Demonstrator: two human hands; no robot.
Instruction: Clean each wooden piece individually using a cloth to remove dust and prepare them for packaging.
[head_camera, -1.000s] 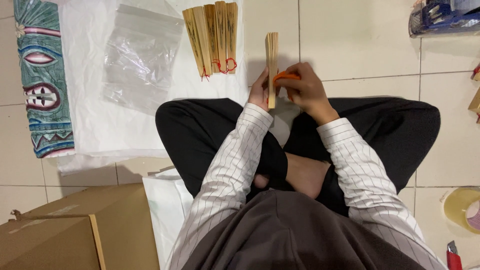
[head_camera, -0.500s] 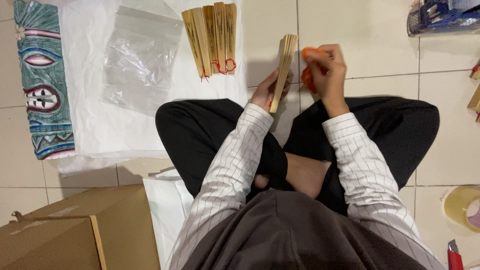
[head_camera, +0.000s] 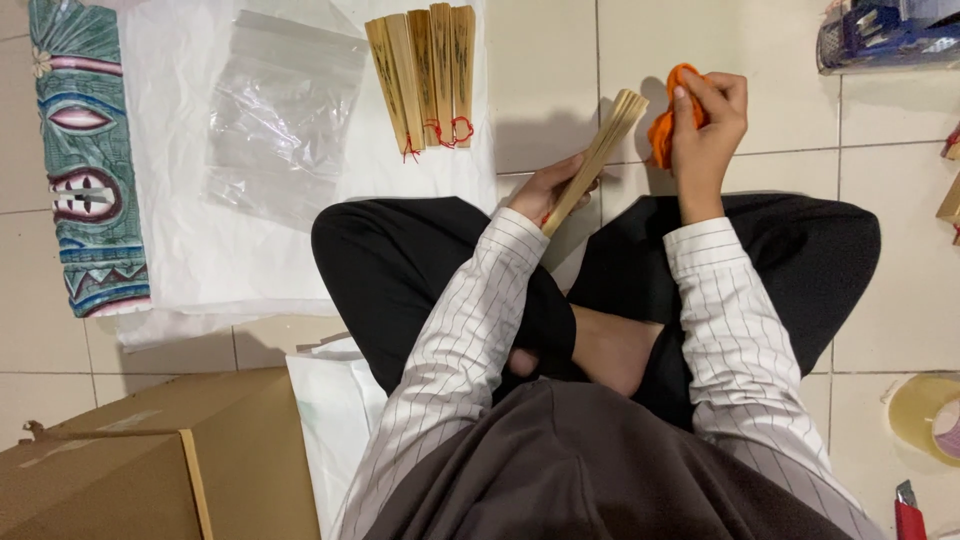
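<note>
I sit cross-legged on a tiled floor. My left hand (head_camera: 545, 190) grips the lower end of a folded bamboo fan (head_camera: 600, 152), which tilts up and to the right. My right hand (head_camera: 708, 125) is raised beside the fan's top and pinches a bunched orange cloth (head_camera: 664, 122). The cloth and the fan are apart. Several more folded bamboo fans (head_camera: 425, 75) with red strings lie side by side on a white plastic sheet (head_camera: 180, 250) ahead of my left knee.
A clear zip bag (head_camera: 280, 115) lies on the white sheet. A painted teal wooden mask (head_camera: 85, 150) lies at far left. A cardboard box (head_camera: 110, 470) stands at lower left, a tape roll (head_camera: 925, 415) and a red cutter (head_camera: 908, 512) at lower right, blue packaging (head_camera: 885, 30) at top right.
My right hand has lifted away from the fan to the right with the orange cloth. The fan has tilted from upright to leaning right.
</note>
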